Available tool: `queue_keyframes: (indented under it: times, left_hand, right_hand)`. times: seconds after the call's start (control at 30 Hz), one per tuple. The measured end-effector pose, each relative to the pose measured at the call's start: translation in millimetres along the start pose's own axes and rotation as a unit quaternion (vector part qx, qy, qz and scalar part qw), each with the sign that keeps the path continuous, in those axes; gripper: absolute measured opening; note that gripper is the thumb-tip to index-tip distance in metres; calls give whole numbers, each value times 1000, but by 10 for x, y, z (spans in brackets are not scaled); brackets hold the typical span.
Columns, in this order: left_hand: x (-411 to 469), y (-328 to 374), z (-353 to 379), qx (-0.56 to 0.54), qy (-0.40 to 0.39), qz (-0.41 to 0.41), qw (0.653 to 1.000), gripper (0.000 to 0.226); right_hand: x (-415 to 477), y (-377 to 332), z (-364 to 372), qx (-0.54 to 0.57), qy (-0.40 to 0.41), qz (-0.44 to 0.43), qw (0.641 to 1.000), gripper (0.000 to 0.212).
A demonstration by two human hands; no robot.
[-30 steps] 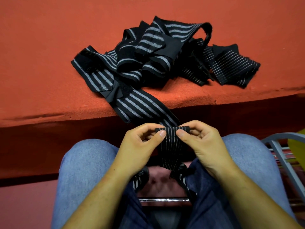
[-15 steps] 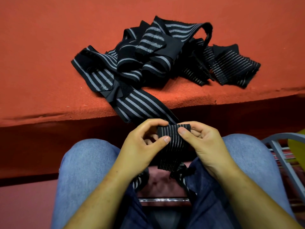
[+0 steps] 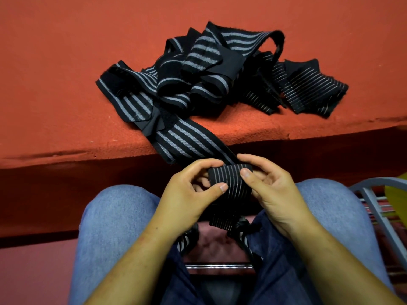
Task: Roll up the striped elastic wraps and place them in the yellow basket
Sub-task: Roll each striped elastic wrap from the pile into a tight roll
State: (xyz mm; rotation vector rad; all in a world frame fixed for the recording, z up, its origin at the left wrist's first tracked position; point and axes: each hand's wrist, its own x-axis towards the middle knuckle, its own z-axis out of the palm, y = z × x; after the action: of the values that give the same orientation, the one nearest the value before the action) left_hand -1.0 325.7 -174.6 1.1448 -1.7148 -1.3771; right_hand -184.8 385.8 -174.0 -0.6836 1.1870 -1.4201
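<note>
Both hands' grip, left hand and right hand, pinches a thin-striped black wrap, seemingly part-rolled.

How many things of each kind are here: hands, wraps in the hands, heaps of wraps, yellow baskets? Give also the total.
Hands: 2, left hand, right hand
Wraps in the hands: 1, the held wrap
Heaps: 1, the heap of wraps on the red surface; contents uncountable
Baskets: 1, the yellow basket, only its edge visible
Total: 5
</note>
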Motion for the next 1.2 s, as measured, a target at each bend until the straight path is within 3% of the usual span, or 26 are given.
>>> queue_keyframes:
  times: [0.23, 0.43, 0.87, 1.0, 1.2]
  left_hand:
    - [5, -11, 4, -21, 18, 6, 1000, 19]
    - [20, -17, 1, -20, 19, 11, 1000, 6]
    - [15, -40, 0, -25, -7, 1, 1000, 14]
    - [14, -44, 15, -34, -9, -5, 999, 15]
    - [-19, -40, 52, 12, -55, 0, 998, 21]
  right_hand:
    - [8, 23, -24, -39, -32, 2, 999, 47]
    - [13, 68, -47, -113, -19, -32, 993, 30]
    - [52, 129, -71, -140, -6, -58, 988, 21]
    - [47, 211, -43, -238, -63, -61, 967, 12]
    - [35, 260, -44, -302, -60, -66, 949, 5]
